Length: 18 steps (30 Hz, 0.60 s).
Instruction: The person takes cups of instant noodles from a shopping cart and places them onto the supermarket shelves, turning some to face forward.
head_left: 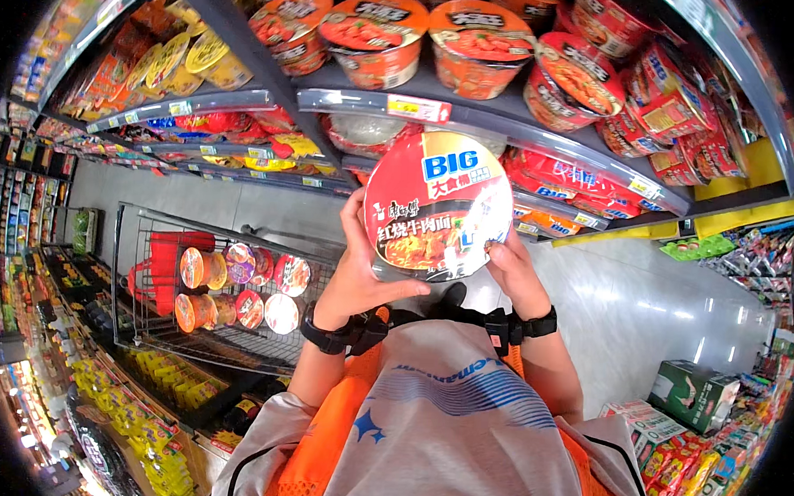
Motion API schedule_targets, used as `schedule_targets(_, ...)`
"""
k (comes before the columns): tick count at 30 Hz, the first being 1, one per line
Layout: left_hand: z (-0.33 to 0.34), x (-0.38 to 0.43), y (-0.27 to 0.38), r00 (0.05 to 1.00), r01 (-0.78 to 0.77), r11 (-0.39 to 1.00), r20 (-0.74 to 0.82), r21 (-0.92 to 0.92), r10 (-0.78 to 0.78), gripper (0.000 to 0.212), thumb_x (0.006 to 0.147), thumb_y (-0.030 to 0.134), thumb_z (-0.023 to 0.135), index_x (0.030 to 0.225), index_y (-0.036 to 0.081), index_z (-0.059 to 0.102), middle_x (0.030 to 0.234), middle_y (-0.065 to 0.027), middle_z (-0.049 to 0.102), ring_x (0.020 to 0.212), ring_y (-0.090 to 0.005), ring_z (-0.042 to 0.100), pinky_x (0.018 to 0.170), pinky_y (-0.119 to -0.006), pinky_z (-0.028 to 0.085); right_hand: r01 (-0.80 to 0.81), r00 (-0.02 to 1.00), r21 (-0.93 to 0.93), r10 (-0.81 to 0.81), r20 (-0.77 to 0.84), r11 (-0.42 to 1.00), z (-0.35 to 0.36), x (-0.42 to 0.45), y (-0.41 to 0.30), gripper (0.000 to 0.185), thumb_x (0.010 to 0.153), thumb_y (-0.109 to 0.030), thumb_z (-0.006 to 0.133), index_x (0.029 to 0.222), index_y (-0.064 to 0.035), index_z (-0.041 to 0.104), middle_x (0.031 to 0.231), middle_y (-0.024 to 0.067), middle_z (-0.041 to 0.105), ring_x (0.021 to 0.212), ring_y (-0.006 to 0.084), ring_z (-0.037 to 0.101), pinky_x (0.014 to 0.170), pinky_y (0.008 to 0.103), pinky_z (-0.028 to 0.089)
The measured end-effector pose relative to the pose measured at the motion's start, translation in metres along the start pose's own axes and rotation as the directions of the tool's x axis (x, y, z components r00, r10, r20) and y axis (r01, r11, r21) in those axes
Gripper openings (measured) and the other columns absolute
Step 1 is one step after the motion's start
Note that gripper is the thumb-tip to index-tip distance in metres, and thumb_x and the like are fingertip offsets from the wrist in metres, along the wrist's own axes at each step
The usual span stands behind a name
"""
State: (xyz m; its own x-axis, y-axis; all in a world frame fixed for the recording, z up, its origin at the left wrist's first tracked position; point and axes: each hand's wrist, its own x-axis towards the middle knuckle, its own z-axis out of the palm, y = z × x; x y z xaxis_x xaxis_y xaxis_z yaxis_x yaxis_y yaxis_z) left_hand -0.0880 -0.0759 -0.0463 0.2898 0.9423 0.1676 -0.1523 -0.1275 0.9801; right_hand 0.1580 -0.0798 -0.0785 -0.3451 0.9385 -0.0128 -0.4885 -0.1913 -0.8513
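Between my two hands is a large instant noodle bowl (416,195) with a red and gold printed lid, tilted so the lid faces me. My left hand (362,270) grips its left side, the thumb lying along the lower edge. On the other side, my right hand (516,268) holds the lower right rim. Glare whitens part of the lid. Just beyond the bowl runs a shelf edge (471,114) with price tags. Orange-lidded noodle bowls (374,41) stand on that shelf, and red-lidded bowls (574,82) sit stacked to their right.
To my left stands a wire shopping cart (223,353) holding several noodle cups (249,307) and a red bag (167,266). Bagged noodles (569,179) fill a lower shelf. A green carton (692,395) and stacked goods stand at the right rear. Grey floor (637,294) shows on the right.
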Motion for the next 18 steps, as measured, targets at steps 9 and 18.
schedule_targets(9, 0.076, 0.037, -0.001, 0.998, -0.018, 0.999, 0.056, 0.032, 0.016, 0.131, 0.058, 0.02, 0.095, 0.146, 0.005, 0.0, 0.147, -0.0143, 0.028, 0.137, -0.0229, 0.036, 0.114, -0.04, 0.031, 0.043, 0.997, -0.207, -0.055, -0.056, 0.977, -0.041, -0.027, -0.069, 0.091, 0.089, -0.04, 0.063, 0.154, -0.0013, 0.012, 0.153, 0.0108, 0.032, 0.138, 0.0204, 0.033, 0.113, 0.0354, 0.027)
schedule_targets(18, 0.077, 0.06, 0.004, 0.972, -0.187, 0.982, -0.146, -0.008, 0.184, 0.103, 0.06, 0.027, 0.094, 0.135, 0.002, 0.028, 0.14, -0.0134, 0.038, 0.128, -0.0218, 0.043, 0.11, -0.037, 0.034, 0.213, 0.976, -0.243, -0.216, 0.013, 0.947, -0.046, -0.001, -0.06, 0.104, 0.089, -0.059, 0.057, 0.155, -0.002, 0.001, 0.16, 0.0131, 0.016, 0.147, 0.0226, 0.015, 0.118, 0.0376, 0.012)
